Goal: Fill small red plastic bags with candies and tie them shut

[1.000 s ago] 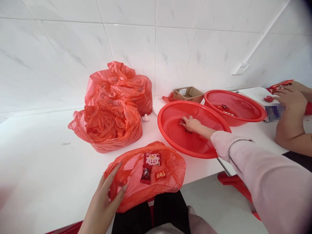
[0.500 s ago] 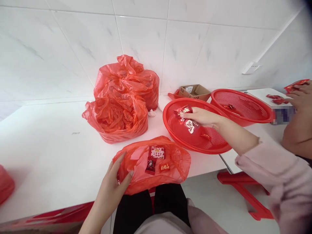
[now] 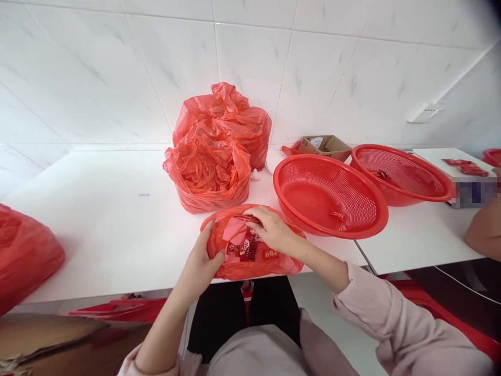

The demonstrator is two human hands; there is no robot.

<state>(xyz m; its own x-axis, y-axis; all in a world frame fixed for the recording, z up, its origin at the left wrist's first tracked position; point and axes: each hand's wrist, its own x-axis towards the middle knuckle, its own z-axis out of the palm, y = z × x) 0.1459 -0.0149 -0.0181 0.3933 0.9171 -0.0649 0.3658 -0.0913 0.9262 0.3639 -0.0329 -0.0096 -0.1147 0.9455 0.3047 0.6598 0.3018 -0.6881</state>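
On the white table in front of me a thin red plastic bag (image 3: 289, 265) lies spread, its mouth facing up. Inside are small wrapped candies (image 3: 247, 249) and a red candy with gold print (image 3: 271, 254). My left hand (image 3: 201, 261) holds the bag's left rim, thumb on the inner side. Over the bag's far edge, my right hand (image 3: 270, 227) is closed on a red candy packet (image 3: 250, 218), which is partly hidden by the fingers. Right of the bag stands a red plastic basket (image 3: 307, 196) with one small red candy (image 3: 337, 215) in it.
Full red bags (image 3: 211, 177) stand behind, near the tiled wall. Another red bag (image 3: 27, 256) sits at the left. A second red basket (image 3: 407, 177) and a small cardboard box (image 3: 326, 146) are at the right. A co-worker's arm (image 3: 483, 230) shows at the right edge.
My right hand has moved left from above the basket to the bag, carrying candy packets. More candy lies in the bag. The view has shifted left.
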